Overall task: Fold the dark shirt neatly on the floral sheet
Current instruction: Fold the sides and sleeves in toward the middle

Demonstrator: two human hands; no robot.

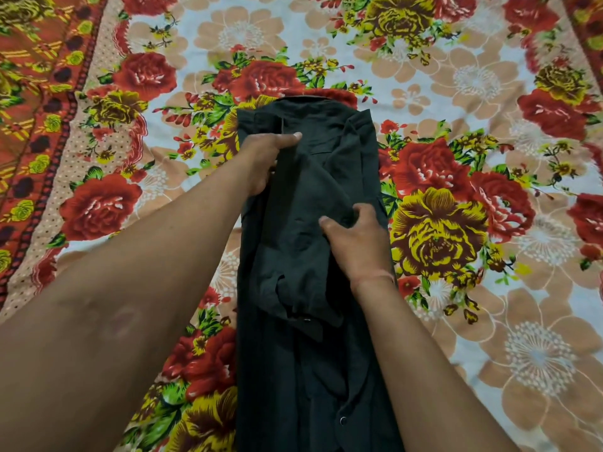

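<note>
Lying lengthwise on floral sheet, dark shirt in narrow strip; left hand pinching sleeve fabric, right hand fingers curled gripping 1 fold.

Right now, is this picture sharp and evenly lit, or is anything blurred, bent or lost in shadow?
Head view: soft, even light, no glare. The floral sheet looks crisp in the middle but bows toward the edges, a wide-angle effect. The dark shirt swallows its fold detail. The left hand and right hand look sharp; the near forearms look slightly soft.
</note>
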